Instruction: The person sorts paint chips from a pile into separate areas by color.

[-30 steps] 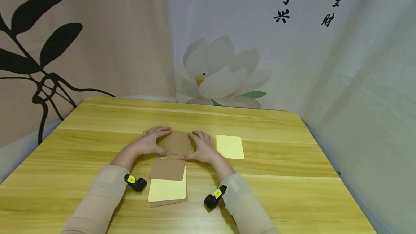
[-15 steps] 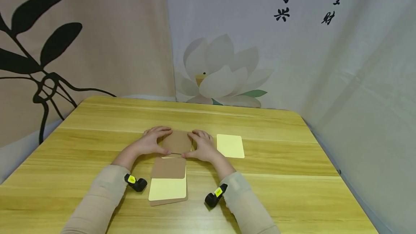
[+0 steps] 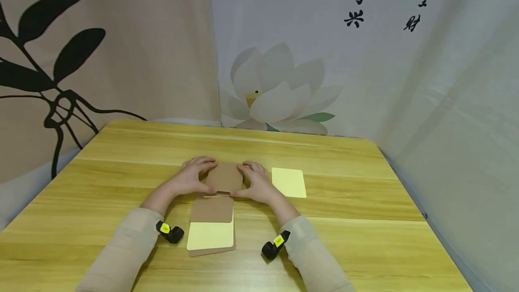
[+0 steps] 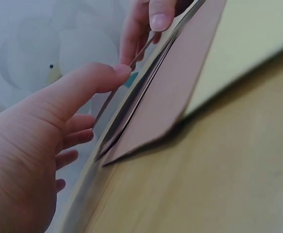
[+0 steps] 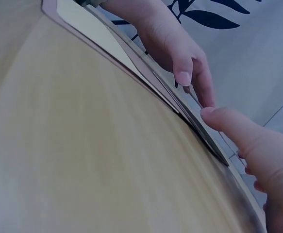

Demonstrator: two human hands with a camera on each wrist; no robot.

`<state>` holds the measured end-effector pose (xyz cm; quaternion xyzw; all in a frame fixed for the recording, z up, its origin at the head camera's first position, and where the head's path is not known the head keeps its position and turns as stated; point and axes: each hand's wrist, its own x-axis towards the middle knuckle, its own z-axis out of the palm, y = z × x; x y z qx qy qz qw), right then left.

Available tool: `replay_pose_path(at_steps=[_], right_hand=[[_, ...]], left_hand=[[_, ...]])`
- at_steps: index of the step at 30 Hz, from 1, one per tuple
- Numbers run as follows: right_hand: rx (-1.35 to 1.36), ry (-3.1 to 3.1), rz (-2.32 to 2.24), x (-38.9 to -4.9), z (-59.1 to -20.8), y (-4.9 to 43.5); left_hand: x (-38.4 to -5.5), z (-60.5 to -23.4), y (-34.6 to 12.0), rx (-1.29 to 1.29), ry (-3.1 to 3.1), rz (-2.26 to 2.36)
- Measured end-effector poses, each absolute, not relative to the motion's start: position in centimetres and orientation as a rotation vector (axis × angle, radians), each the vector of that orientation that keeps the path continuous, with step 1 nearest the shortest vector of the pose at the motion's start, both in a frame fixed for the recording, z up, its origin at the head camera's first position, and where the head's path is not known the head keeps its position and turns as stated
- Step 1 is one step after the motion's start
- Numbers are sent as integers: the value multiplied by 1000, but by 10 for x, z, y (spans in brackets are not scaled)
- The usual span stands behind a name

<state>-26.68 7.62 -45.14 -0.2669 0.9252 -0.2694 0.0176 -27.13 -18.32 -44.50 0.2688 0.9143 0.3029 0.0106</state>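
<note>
In the head view, my left hand [image 3: 192,178] and right hand [image 3: 258,184] hold a square brown card [image 3: 224,177] between them by its left and right edges. Thumbs are at the near side and fingers at the far side. Both wrist views catch this card edge-on, tilted a little above the cards under it. Nearer to me another brown card [image 3: 211,210] overlaps a pale yellow card [image 3: 210,236], with a further brown edge showing beneath. Right of my right hand lies a separate yellow card [image 3: 289,183].
The cards lie on a wood-grain table [image 3: 348,247] with rounded far corners. Behind it hangs a curtain [image 3: 284,21] printed with a lotus, leaves and characters. A small black camera [image 3: 275,245] sits on each sleeve cuff.
The brown card between my hands has come up slightly and shifted a little to the right, both hands moving with it. The other cards stay in place.
</note>
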Motion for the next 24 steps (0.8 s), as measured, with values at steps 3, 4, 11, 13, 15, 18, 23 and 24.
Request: replay_pose_path(at_steps=[3, 4, 11, 13, 15, 18, 23, 24], right_hand=[[-851, 2879, -847, -264, -452, 81], [-858, 2882, -848, -264, -452, 83], [-895, 2871, -890, -255, -449, 99], [-902, 2868, -897, -253, -448, 104], [-906, 2868, -903, -251, -448, 109], [-906, 2866, -915, -248, -447, 116], [-908, 2870, -900, -240, -444, 128], [-912, 2874, -888, -239, -443, 130]], left_hand=[[-268, -444, -179, 871, 2882, 919], [-267, -444, -177, 882, 2889, 913], [-260, -443, -163, 928, 2924, 898], [-259, -443, -158, 936, 2927, 899], [-256, -442, -153, 936, 2925, 908], [-253, -441, -146, 929, 2919, 932], [-246, -439, -135, 943, 2929, 901], [-245, -439, -133, 945, 2929, 892]])
